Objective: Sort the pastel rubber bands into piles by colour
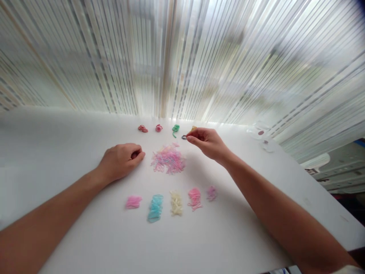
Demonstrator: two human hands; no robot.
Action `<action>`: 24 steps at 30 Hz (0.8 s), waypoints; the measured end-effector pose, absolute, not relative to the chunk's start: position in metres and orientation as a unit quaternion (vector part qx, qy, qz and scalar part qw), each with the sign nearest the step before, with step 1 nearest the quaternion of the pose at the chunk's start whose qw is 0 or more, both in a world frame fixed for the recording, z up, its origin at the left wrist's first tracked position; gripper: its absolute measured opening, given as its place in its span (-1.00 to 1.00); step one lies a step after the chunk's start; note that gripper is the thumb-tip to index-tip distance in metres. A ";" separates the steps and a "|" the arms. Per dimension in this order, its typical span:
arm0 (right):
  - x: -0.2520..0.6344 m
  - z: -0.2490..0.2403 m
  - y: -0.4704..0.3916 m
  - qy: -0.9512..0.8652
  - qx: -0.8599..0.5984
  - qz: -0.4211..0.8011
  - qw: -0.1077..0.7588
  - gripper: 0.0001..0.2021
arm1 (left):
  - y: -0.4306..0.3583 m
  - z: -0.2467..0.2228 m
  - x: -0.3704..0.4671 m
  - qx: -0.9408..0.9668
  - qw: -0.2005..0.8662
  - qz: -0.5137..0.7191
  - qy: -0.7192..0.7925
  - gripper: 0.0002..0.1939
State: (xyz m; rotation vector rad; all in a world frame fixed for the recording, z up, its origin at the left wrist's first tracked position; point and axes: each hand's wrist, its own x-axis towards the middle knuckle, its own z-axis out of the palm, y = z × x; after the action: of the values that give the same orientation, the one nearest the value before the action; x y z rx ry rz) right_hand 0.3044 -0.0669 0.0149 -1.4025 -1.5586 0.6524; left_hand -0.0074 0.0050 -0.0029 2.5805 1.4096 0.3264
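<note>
My right hand [205,141] pinches a small dark ring-shaped band [184,137] between thumb and forefinger, just right of a green coiled bundle [175,129]. A yellow bundle [194,128] is partly hidden behind those fingers. My left hand [124,160] rests on the white table with its fingers curled and closed; whether anything is inside is hidden. Between the hands lies a loose pile of pink and lilac bands [169,159]. Nearer me are pink [134,202], blue [155,208], cream [176,203], rose [195,199] and small lilac [211,193] groups of bands.
A reddish-brown bundle [143,128] and a red bundle [159,128] lie at the back of the white table [94,236]. Behind it hangs a striped string curtain [159,57]. Clear plastic pieces [266,146] sit at the back right.
</note>
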 end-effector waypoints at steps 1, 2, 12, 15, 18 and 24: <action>0.304 0.007 -0.062 -0.631 -0.571 0.268 0.452 -0.71 | 0.005 -0.003 -0.008 0.868 0.093 0.111 0.475 -0.64; 0.303 0.000 -0.060 -0.631 -0.573 0.271 0.447 -0.71 | 0.004 -0.004 -0.008 0.868 0.094 0.113 0.475 -0.65; 0.296 -0.019 -0.071 -0.646 -0.553 0.317 0.420 -0.74 | 0.004 -0.005 -0.010 0.862 0.099 0.113 0.484 -0.63; 0.292 -0.016 -0.075 -0.646 -0.546 0.327 0.421 -0.76 | 0.004 -0.006 -0.010 0.862 0.100 0.115 0.483 -0.62; 0.288 -0.016 -0.079 -0.653 -0.556 0.315 0.406 -0.79 | 0.004 -0.006 -0.010 0.862 0.098 0.115 0.484 -0.61; 0.283 -0.021 -0.081 -0.676 -0.581 0.247 0.381 -0.82 | 0.004 -0.005 -0.009 0.860 0.094 0.113 0.490 -0.63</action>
State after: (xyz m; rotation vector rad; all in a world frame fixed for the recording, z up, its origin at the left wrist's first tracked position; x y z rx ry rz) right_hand 0.2829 -0.0812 -0.0206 -1.4831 -1.7245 0.6300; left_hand -0.0090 0.0041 -0.0049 2.5498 1.4525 0.3339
